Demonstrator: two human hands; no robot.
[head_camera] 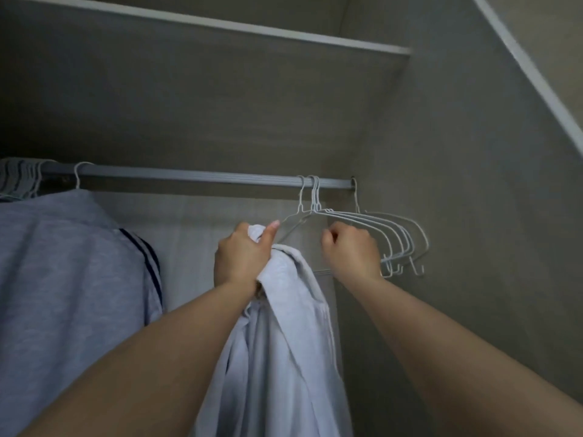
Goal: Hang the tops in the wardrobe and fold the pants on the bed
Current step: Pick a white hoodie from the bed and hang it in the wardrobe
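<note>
Left hand [241, 257] fingers grip white top [284, 342]; right hand [350, 250] fingers curl on hangers [378, 228].

Home bedroom wardrobe interior, grey panelled walls, metal rail [195, 175], white wire hangers [372, 228], hung grey top [63, 263], shelf [220, 25] above

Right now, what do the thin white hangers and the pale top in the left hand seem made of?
Thin white hangers: likely coated wire, slender, smooth, faintly glossy. Pale top: soft matte woven cloth, perhaps cotton, draping in folds from the left hand.
</note>
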